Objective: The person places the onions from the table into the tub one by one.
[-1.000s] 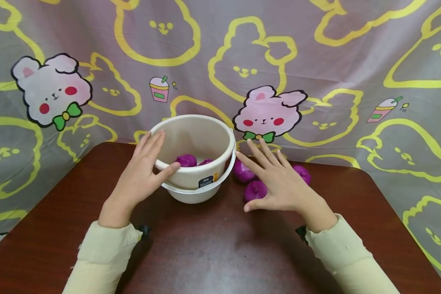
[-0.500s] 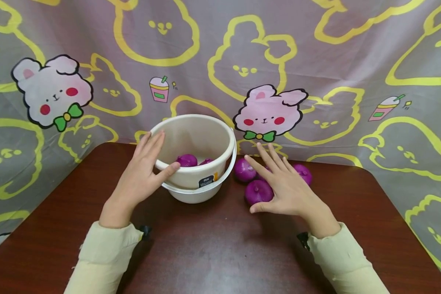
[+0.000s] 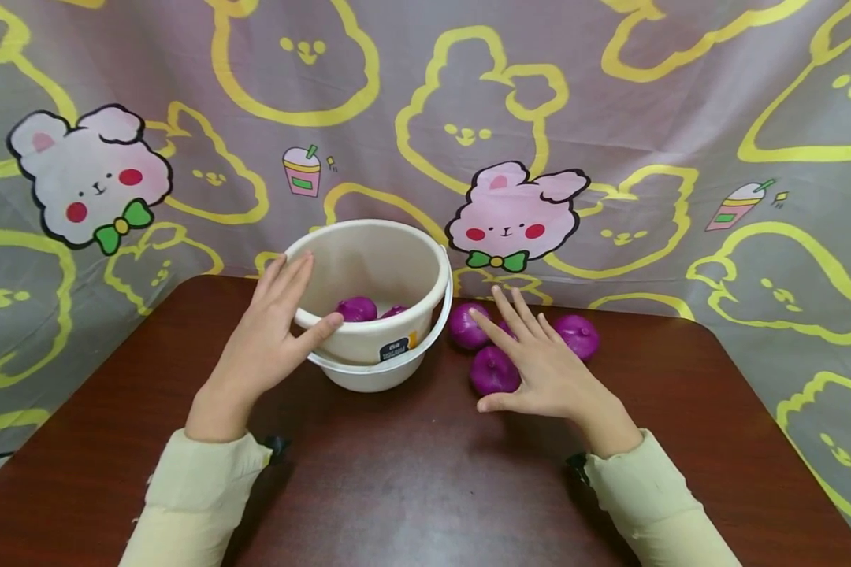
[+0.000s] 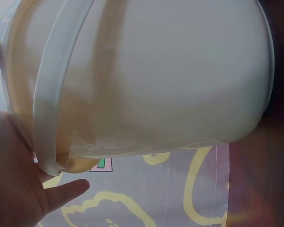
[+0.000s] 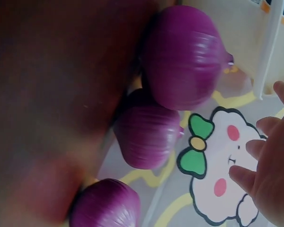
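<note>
A: Hands, nearest first?

B: Note right hand with straight, spread fingers, holding nothing, near the loose onions but apart from them in the right wrist view. Note left hand, fingers extended, laid with thumb on the left and near rim of the bucket. Detect no tight grip.

A: Extent of work?

B: Judge as partway. Count four loose onions outside, right of the bucket, one partly hidden behind right fingers. Count two bucketed onions inside, the right one mostly hidden by the near rim. Cannot rule out more below.

A: Materials, near to far?

B: Record table: reddish-brown, wood-grained, dull sheen. Loose onions: squat, glossy purple, finely ridged, stub-tipped; probably artificial. Bucket: upright, cream, smooth, apparently plastic, tapering downward, with white handle lowered nearward and dark label in front. Farthest, record grey backdrop cloth, lightly creased, printed with yellow outlines and rabbits.
</note>
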Tool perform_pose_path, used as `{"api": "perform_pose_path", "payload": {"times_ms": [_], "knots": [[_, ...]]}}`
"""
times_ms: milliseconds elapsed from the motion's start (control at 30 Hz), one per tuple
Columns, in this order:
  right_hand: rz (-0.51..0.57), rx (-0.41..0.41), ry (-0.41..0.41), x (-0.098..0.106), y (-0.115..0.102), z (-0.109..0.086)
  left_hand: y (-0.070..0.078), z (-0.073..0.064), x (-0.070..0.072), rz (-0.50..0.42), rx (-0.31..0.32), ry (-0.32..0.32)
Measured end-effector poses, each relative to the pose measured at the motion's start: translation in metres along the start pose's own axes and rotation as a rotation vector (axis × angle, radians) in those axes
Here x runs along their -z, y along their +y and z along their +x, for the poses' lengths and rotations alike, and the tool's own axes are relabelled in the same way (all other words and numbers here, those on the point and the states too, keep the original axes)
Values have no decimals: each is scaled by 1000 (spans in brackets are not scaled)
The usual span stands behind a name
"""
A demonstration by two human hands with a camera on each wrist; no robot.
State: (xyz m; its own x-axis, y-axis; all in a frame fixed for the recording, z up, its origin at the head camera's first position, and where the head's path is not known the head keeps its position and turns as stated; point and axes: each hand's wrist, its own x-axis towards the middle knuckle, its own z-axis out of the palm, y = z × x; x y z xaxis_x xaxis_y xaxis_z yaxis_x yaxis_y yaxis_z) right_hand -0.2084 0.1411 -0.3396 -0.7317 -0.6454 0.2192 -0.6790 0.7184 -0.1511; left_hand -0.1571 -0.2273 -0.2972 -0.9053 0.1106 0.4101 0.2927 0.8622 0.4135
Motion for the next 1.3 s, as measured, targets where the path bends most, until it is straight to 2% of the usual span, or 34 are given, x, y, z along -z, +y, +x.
{"api": "perform_pose_path", "payload": {"times_ms": [267, 433, 767, 1000, 1300], "knots": [[31, 8, -44, -10, 4, 2, 0, -1, 1, -11, -10, -7], [42, 15, -60, -10, 4, 3, 0, -1, 4, -10, -15, -1], [111, -18, -155, -10, 3, 2, -1, 0, 2, -6, -9, -1], [176, 7, -197, -11, 5, 1, 0, -1, 2, -6, -2, -9], [218, -21, -262, -10, 4, 1, 0, -1, 3, -5, -4, -8]]}}
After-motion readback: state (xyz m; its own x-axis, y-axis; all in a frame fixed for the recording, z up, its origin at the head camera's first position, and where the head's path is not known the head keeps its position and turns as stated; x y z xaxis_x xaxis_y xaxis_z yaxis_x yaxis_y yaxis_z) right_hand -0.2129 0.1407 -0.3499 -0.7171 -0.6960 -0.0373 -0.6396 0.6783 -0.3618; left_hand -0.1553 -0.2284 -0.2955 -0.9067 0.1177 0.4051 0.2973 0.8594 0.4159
